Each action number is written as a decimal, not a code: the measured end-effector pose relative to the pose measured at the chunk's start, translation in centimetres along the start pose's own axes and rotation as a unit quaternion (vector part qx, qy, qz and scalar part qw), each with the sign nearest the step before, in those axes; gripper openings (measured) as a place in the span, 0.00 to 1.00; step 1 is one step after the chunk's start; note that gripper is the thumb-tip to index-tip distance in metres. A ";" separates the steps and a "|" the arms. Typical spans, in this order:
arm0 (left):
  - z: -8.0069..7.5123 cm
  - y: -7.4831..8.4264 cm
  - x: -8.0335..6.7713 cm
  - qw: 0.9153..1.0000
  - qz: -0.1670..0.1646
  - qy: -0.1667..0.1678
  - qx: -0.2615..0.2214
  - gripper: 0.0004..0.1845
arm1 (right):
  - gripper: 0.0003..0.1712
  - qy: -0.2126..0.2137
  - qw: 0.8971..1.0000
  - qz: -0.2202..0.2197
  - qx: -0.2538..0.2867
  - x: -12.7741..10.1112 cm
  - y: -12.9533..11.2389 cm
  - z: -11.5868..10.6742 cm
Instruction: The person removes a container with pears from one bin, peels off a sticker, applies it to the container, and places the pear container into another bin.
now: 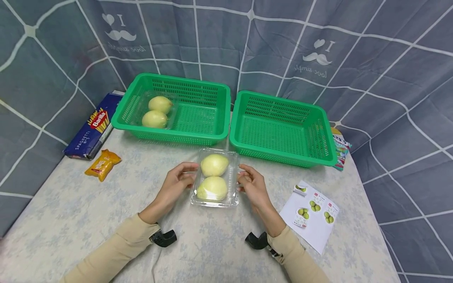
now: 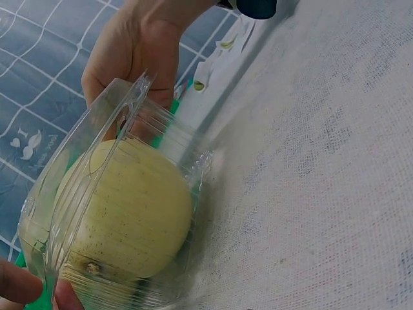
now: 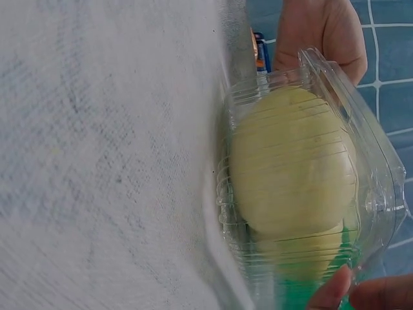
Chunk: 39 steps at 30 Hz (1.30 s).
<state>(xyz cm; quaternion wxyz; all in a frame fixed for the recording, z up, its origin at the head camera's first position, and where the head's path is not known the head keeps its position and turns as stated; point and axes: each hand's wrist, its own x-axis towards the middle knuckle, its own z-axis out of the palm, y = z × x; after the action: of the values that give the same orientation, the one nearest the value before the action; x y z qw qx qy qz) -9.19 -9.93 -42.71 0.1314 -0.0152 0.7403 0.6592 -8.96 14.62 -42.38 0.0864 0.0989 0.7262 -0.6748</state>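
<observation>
A: Where is the clear plastic clamshell box with two pale yellow-green round fruits (image 1: 214,177) right now?

B: On the desk covered in a pale flowery cloth (image 1: 88,212), just in front of the two green perforated plastic baskets (image 1: 198,114). The left hand (image 1: 175,184) grips its left edge with curled fingers, and the right hand (image 1: 252,184) pinches the right edge the same way.

A: How do you reckon it will handle?

B: The shell looks thin and springy, so I'd judge it flexes if squeezed hard. The fruits give it some weight, and smooth plastic can slip.

A: So where should it be held?

B: Along the stiffer rim on both long sides, I think, as the hands have it, or from underneath. The lid seam, seen in the wrist views, might pop open under pressure.

A: Anything else nearby?

B: A second clear box of fruit (image 1: 155,112) sits in the left basket; a white sticker sheet (image 1: 313,220) lies to the right.
</observation>
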 end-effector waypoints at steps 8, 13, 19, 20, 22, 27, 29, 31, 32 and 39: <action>0.1 0.2 0.1 1.000 0.005 -0.001 0.001 0.21 | 0.28 -0.009 1.000 0.005 -0.008 0.1 0.0 -0.1; 0.0 0.2 0.3 1.000 0.008 0.000 0.003 0.21 | 0.28 -0.008 1.000 0.003 -0.008 0.2 -0.1 -0.1; 0.0 0.4 0.4 1.000 0.005 -0.001 0.002 0.21 | 0.28 -0.011 1.000 0.003 -0.013 0.4 -0.1 -0.1; 0.1 0.4 0.4 1.000 0.005 -0.001 0.001 0.21 | 0.28 -0.011 1.000 0.003 -0.014 0.5 -0.1 -0.1; 0.1 0.5 0.4 1.000 0.003 -0.001 0.001 0.21 | 0.28 -0.011 1.000 0.005 -0.016 0.6 0.0 -0.2; 0.1 0.6 0.5 1.000 0.002 0.000 0.000 0.21 | 0.28 -0.013 1.000 0.012 -0.012 0.8 0.0 -0.3; 0.1 0.6 0.5 1.000 0.000 0.001 0.000 0.21 | 0.28 -0.014 1.000 0.015 -0.008 0.8 0.0 -0.4; 0.1 0.6 0.5 1.000 -0.002 0.001 -0.001 0.21 | 0.27 -0.016 1.000 0.020 -0.008 0.7 0.0 -0.5; 0.2 0.5 0.5 1.000 -0.003 0.002 -0.002 0.21 | 0.27 -0.016 1.000 0.021 -0.010 0.6 0.1 -0.6; 0.1 0.4 0.5 1.000 0.004 0.004 -0.001 0.20 | 0.26 -0.003 0.989 -0.022 -0.144 -0.4 -0.4 -2.2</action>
<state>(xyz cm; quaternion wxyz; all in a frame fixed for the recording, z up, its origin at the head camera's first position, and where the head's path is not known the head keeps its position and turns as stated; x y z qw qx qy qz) -9.73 -9.65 -42.42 0.1258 -0.0153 0.7404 0.6601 -8.67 16.74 -41.70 0.0869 0.0672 0.8174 -0.5656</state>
